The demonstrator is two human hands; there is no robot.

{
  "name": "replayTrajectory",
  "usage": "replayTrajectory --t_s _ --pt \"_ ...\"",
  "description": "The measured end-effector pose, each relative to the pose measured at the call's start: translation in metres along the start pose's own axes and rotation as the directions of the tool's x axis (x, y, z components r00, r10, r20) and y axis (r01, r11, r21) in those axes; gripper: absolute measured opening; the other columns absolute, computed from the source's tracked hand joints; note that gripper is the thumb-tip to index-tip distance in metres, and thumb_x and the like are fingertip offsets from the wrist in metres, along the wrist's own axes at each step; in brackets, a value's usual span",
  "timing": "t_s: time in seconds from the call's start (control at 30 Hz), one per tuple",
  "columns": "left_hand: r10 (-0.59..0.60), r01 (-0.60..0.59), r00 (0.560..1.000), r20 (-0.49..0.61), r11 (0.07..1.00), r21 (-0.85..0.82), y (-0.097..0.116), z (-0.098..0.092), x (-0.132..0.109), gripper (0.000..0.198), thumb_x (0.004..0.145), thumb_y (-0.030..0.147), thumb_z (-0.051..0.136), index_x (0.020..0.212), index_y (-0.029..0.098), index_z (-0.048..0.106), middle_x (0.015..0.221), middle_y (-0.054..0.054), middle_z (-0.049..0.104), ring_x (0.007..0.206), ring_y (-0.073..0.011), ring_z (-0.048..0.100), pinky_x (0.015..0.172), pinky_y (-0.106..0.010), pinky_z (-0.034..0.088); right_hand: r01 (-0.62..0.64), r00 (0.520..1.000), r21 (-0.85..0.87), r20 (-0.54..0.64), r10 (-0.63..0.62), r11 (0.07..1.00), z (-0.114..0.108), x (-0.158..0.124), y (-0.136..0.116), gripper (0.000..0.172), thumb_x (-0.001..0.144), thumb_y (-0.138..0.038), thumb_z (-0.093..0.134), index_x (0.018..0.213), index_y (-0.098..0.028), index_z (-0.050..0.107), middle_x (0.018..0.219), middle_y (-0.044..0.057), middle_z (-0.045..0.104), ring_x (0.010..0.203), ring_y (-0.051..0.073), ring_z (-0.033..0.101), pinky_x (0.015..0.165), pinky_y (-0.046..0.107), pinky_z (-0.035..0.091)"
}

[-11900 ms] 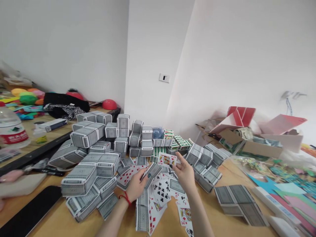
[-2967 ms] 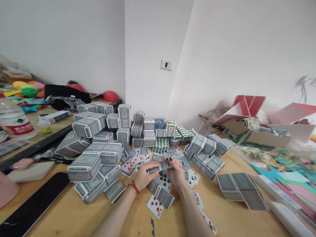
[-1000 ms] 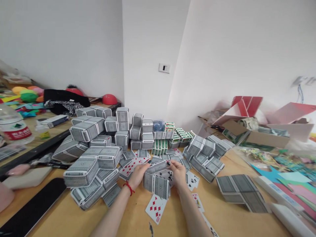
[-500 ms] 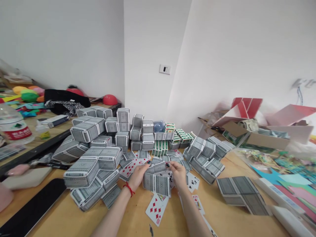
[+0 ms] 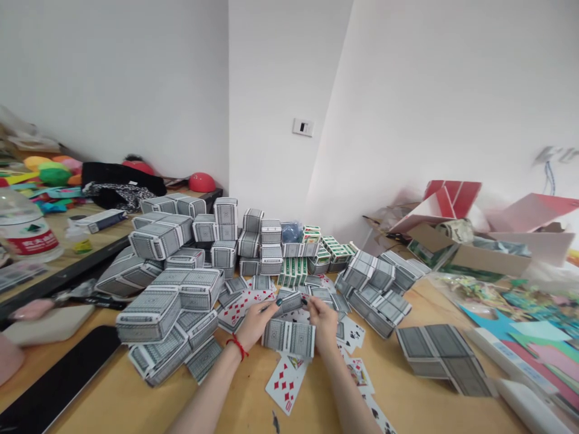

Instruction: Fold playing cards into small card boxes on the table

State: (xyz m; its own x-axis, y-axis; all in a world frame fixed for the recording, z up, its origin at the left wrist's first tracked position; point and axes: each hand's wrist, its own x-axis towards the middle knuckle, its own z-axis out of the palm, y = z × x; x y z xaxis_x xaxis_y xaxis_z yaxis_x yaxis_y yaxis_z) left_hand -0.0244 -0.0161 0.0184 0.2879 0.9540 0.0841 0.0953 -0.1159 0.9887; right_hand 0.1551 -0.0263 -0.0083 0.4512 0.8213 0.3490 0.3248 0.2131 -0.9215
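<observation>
In the head view my left hand (image 5: 256, 324), with a red string on its wrist, pinches the left end of a grey-backed playing card (image 5: 290, 302). The thumb and fingers of my right hand (image 5: 322, 318) are closed at the right end of that card. Just below, a folded card piece (image 5: 288, 339) with grey backs stands on the table between my wrists. A ten of diamonds (image 5: 286, 383) lies face up in front of it. More loose cards lie around my hands, among them a two of spades (image 5: 353, 333) on the right.
Stacked blocks of folded cards (image 5: 156, 307) rise at the left and centre back. Green-white card boxes (image 5: 293, 271) stand behind my hands. More card blocks (image 5: 377, 295) and a grey card piece (image 5: 446, 355) lie right. A black phone-like slab (image 5: 63, 377) lies left, near a bottle (image 5: 29, 226).
The card between my hands has shifted and tilted slightly, and my right hand has moved a little. More of the folded card piece's right side now shows.
</observation>
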Motion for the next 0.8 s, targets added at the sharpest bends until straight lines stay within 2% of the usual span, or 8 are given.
replayTrajectory --t_s 0.07,0.2,0.23,0.37,0.53,0.6,0.7,0.8 --pt "0.000 0.001 1.000 -0.015 1.000 0.018 -0.002 -0.001 0.000 0.033 0.073 0.042 0.049 0.070 0.015 0.067 0.077 -0.005 0.067 0.076 -0.0210 0.056 0.071 -0.030 0.041 0.029 0.999 -0.032 -0.036 -0.030 0.999 0.004 -0.006 -0.004 0.019 0.065 -0.036 0.059 0.071 -0.024 0.072 0.060 0.003 0.068 0.054 0.021 0.058 0.060 0.031 0.044" --pt "0.025 -0.024 0.999 -0.028 0.999 0.023 -0.003 -0.001 0.001 0.031 0.074 0.041 0.048 0.069 0.016 0.065 0.076 -0.004 0.067 0.077 -0.0209 0.056 0.071 -0.030 0.040 0.147 0.985 -0.001 0.089 -0.147 0.989 0.005 -0.017 -0.021 0.024 0.071 -0.034 0.056 0.086 -0.024 0.072 0.084 0.005 0.070 0.077 0.025 0.061 0.074 0.032 0.044" --pt "0.024 -0.023 0.999 -0.045 0.999 0.024 -0.003 -0.001 0.001 0.030 0.074 0.040 0.048 0.068 0.016 0.065 0.075 -0.004 0.066 0.076 -0.0209 0.056 0.071 -0.030 0.040 0.147 0.983 0.025 0.106 -0.149 0.989 0.004 -0.019 -0.025 0.025 0.072 -0.036 0.056 0.085 -0.023 0.072 0.085 0.005 0.070 0.081 0.026 0.061 0.075 0.032 0.043" --pt "-0.013 0.015 0.993 -0.114 1.000 0.019 -0.003 -0.001 0.004 0.030 0.071 0.041 0.050 0.062 0.016 0.063 0.070 -0.003 0.066 0.074 -0.0213 0.056 0.071 -0.030 0.041 -0.018 0.982 0.164 0.189 -0.014 0.986 0.001 -0.018 -0.032 0.036 0.073 -0.047 0.054 0.063 -0.017 0.070 0.063 0.004 0.065 0.068 0.023 0.058 0.063 0.029 0.044" --pt "-0.034 0.023 0.992 -0.120 0.995 -0.092 -0.007 -0.003 0.005 0.031 0.071 0.042 0.050 0.071 0.015 0.067 0.077 -0.005 0.068 0.078 -0.0226 0.058 0.072 -0.031 0.043 -0.244 0.942 0.362 0.307 0.132 0.900 0.003 -0.015 -0.028 0.040 0.071 -0.052 0.056 0.077 -0.016 0.071 0.071 0.006 0.067 0.073 0.023 0.058 0.066 0.032 0.044" --pt "-0.036 0.022 0.993 -0.116 0.993 -0.119 -0.007 -0.003 0.005 0.032 0.071 0.042 0.051 0.073 0.015 0.067 0.080 -0.005 0.069 0.080 -0.0228 0.058 0.074 -0.032 0.043 -0.274 0.937 0.381 0.311 0.157 0.883 0.006 -0.015 -0.026 0.036 0.068 -0.049 0.060 0.078 -0.016 0.071 0.076 0.007 0.068 0.074 0.024 0.059 0.067 0.033 0.045" --pt "-0.036 0.021 0.995 -0.096 0.988 -0.151 -0.007 -0.003 0.005 0.031 0.071 0.041 0.052 0.075 0.015 0.068 0.080 -0.005 0.069 0.081 -0.0225 0.058 0.075 -0.033 0.044 -0.266 0.955 0.422 0.237 0.178 0.867 0.013 -0.016 -0.023 0.028 0.062 -0.044 0.068 0.068 -0.017 0.069 0.081 0.008 0.069 0.079 0.024 0.060 0.070 0.033 0.045" --pt "-0.056 0.041 0.996 -0.074 0.981 -0.191 -0.007 -0.003 0.004 0.029 0.070 0.040 0.053 0.072 0.015 0.067 0.076 -0.004 0.069 0.077 -0.0218 0.058 0.072 -0.032 0.044 -0.234 0.969 0.481 0.189 0.160 0.845 0.019 -0.016 -0.021 0.024 0.059 -0.040 0.071 0.062 -0.018 0.065 0.075 0.006 0.068 0.071 0.020 0.060 0.063 0.029 0.045"
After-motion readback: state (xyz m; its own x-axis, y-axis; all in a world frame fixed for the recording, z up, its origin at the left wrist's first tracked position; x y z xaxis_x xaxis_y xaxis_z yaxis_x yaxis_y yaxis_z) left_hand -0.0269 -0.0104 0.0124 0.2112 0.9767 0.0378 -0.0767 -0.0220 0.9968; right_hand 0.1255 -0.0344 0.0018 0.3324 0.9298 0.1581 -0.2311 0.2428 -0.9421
